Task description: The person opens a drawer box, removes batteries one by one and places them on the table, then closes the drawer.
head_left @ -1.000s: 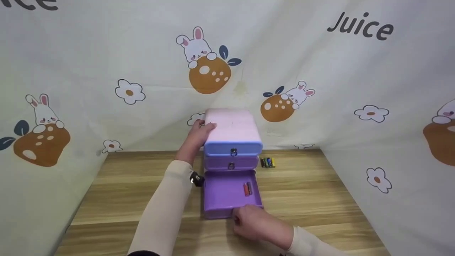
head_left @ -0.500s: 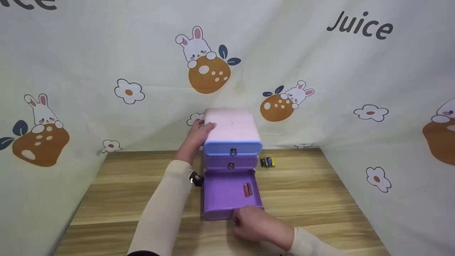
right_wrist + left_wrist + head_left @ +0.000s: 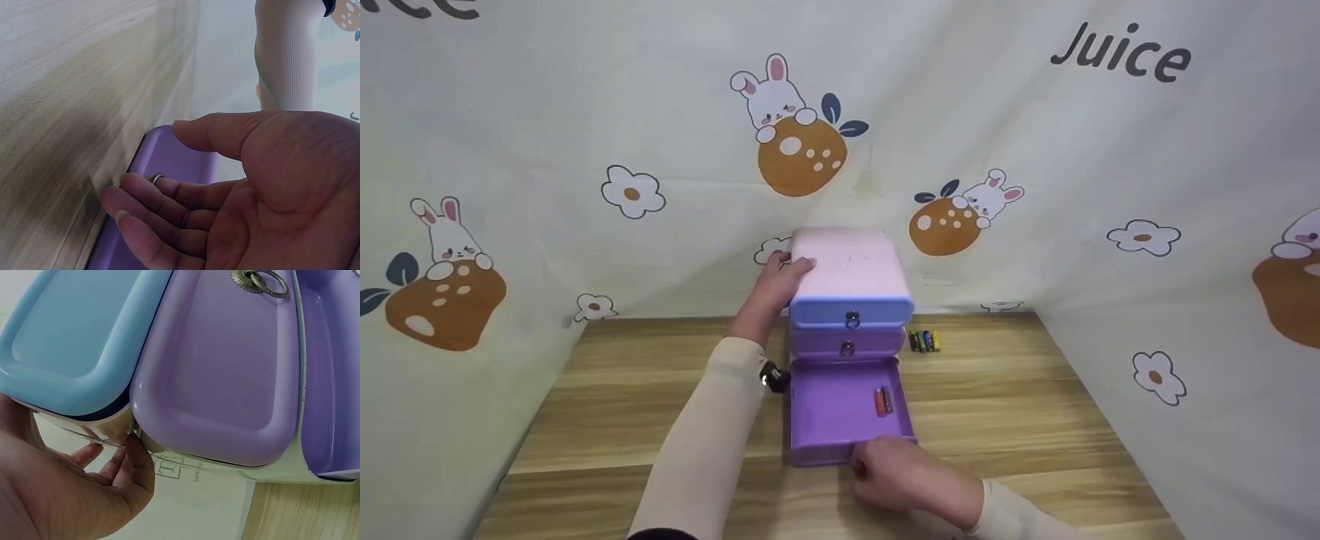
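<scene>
Fingers [image 3: 154, 239] over woodgrain table [image 3: 1012, 397], rabbit-print backdrop [image 3: 675, 97]

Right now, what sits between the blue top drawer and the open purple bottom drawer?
A closed purple drawer with a metal ring, in the head view.

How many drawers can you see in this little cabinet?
3: the blue top drawer, closed; the purple middle drawer, also closed; and the purple bottom drawer, pulled out, with the right hand at its front. None seems hidden.

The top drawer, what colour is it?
Blue: the top drawer shows best in the left wrist view.
</scene>
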